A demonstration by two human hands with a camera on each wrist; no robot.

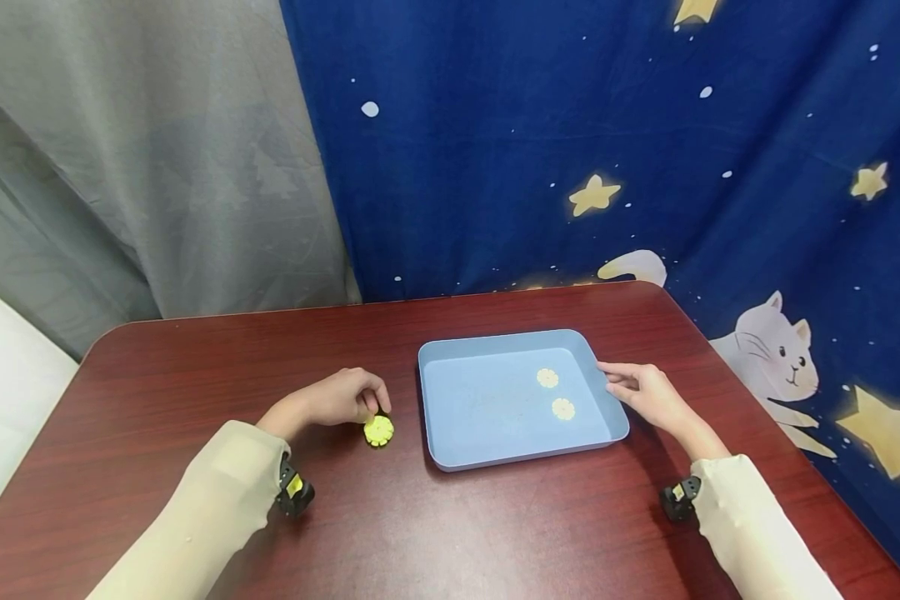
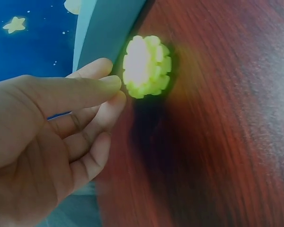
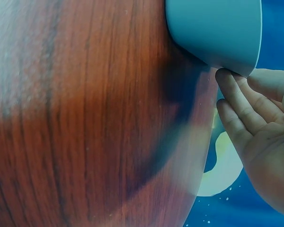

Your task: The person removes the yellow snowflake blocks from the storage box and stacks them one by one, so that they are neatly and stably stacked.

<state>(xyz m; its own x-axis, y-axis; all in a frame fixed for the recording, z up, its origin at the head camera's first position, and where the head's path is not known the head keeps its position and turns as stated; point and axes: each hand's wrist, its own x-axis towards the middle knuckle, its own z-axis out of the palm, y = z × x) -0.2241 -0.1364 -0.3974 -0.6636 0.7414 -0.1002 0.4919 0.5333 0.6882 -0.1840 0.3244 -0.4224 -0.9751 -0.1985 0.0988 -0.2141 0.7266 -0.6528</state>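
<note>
My left hand [image 1: 347,395] pinches the edge of a yellow-green flower-shaped disc [image 1: 378,431] between thumb and fingertips, left of the tray. In the left wrist view the disc [image 2: 147,67] stands tilted, its scalloped edge showing and its near face washed out by brightness. A shallow light-blue tray [image 1: 487,408] lies on the table. Two pale yellow flower-shaped discs [image 1: 547,378] rest in its right half. My right hand [image 1: 648,395] holds the tray's right rim, thumb and fingertips at the wall; the right wrist view shows the fingertips [image 3: 227,78] against the tray's outside.
The dark red wooden table [image 1: 450,533] has rounded far corners. Behind it hang a grey curtain [image 1: 195,167] and a blue curtain [image 1: 480,150] with stars and a cat. A small black camera [image 1: 294,492] is strapped to the left wrist, another [image 1: 678,498] to the right.
</note>
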